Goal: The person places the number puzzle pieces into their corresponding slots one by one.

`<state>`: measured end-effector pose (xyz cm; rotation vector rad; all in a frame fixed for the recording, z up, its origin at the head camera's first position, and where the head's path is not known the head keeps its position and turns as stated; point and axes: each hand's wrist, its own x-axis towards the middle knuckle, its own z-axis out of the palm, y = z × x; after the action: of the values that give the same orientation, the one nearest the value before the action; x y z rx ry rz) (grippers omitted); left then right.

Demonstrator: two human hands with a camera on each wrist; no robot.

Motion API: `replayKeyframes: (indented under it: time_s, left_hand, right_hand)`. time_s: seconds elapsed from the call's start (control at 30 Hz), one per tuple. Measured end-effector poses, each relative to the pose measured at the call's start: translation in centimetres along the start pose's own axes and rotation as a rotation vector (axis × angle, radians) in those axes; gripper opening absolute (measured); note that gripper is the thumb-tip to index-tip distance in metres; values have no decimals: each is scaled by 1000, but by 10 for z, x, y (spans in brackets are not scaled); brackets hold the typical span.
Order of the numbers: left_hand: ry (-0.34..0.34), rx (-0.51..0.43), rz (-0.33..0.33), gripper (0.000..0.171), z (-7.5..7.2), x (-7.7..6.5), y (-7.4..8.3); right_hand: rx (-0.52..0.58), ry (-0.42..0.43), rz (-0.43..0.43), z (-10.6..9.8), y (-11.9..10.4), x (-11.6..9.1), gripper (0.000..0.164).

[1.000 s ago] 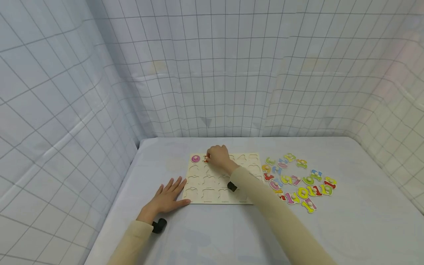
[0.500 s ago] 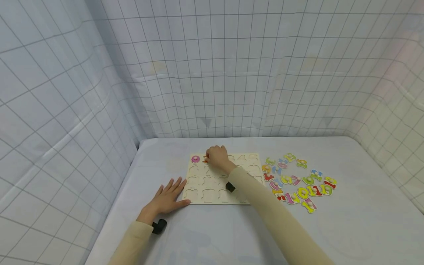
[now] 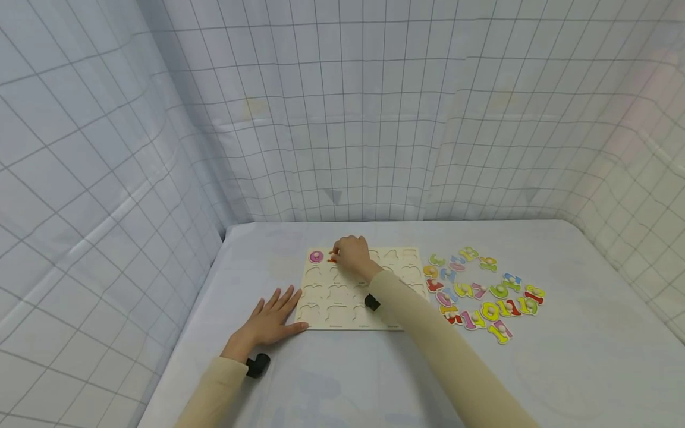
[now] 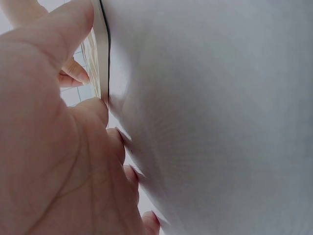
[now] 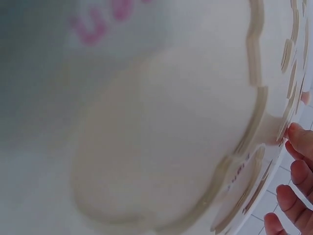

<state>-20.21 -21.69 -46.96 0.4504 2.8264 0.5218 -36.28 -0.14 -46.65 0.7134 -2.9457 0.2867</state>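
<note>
Over the top row of the cream puzzle board (image 3: pixel 321 297), my right hand (image 3: pixel 353 254) pinches a small red-orange puzzle piece (image 3: pixel 332 257) at the second recess from the left. The fingers cover most of that piece. A round purple-pink piece (image 3: pixel 316 257) with a knob sits in the top left recess. My left hand (image 3: pixel 270 321) lies flat with spread fingers on the table, its thumb and fingertips at the board's left edge. In the left wrist view its palm (image 4: pixel 63 142) fills the left side. Up close, the right wrist view shows the board's recesses (image 5: pixel 171 147).
Several colourful number pieces (image 3: pixel 489 311) with knobs lie scattered on the white table (image 3: pixel 332 380), right of the board. White grid-patterned curtains (image 3: pixel 342 148) stand behind and along both sides. The right forearm (image 3: pixel 444 339) crosses over the board's right part.
My right hand has shifted very slightly left at the second recess, with small turning movements of the piece. The left hand has stayed in place.
</note>
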Motion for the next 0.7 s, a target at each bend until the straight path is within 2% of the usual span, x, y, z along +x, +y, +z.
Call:
replayKeyframes:
  time_s: [0.1, 0.3, 0.6, 0.7]
  left_hand:
    - [1, 0, 5, 82, -1, 0, 0]
    - [-7, -1, 8, 84, 2, 1, -1]
    - [0, -20, 10, 84, -1, 1, 0]
    - [-5, 4, -3, 83, -1, 0, 0]
  right_hand:
    - [28, -3, 7, 0, 0, -1, 22]
    - [155, -16, 35, -4, 9, -7, 25]
    - [95, 43, 62, -19, 44, -14, 27]
    - [99, 66, 68, -24, 58, -19, 26]
